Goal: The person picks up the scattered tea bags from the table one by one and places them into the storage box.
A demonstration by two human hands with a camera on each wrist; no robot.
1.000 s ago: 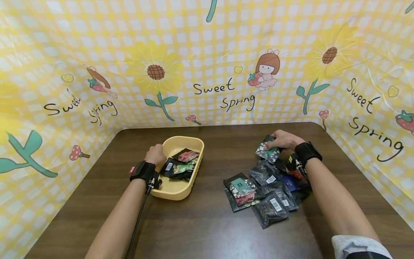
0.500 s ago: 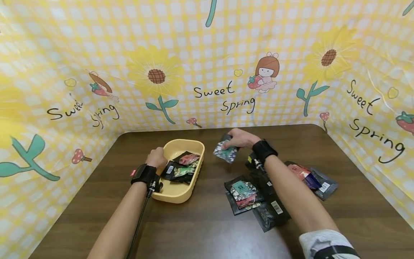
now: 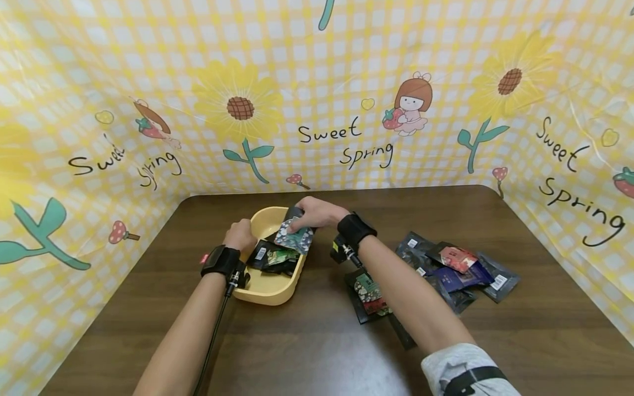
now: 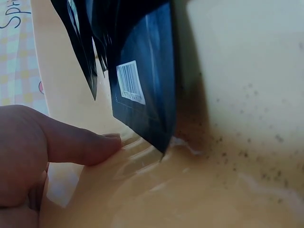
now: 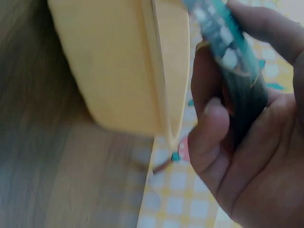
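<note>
A yellow plastic basket [image 3: 264,298] stands left of the middle of the table, with several black sachets [image 3: 261,254] lying in it. My left hand [image 3: 240,235] grips the basket's left wall, the thumb inside, as the left wrist view shows; close to that thumb is a black sachet with a barcode [image 4: 130,83]. Over the basket's far right rim, my right hand [image 3: 319,213] pinches a sachet with a green and white floral front [image 3: 292,237]. In the right wrist view this sachet [image 5: 244,90] sits between thumb and curled fingers, beside the basket's outer wall [image 5: 109,61].
On the right of the brown table [image 3: 317,352] lies a loose pile of sachets, among them a red-fronted one [image 3: 458,258] and a purple one [image 3: 458,276]. More floral sachets [image 3: 366,291] lie partly hidden under the right forearm. A checked yellow cloth [image 3: 317,82] rises behind the table.
My right hand has carried the floral sachet left from the pile to above the basket. The pile's sachets shifted, some slid right. My left hand stays on the basket.
</note>
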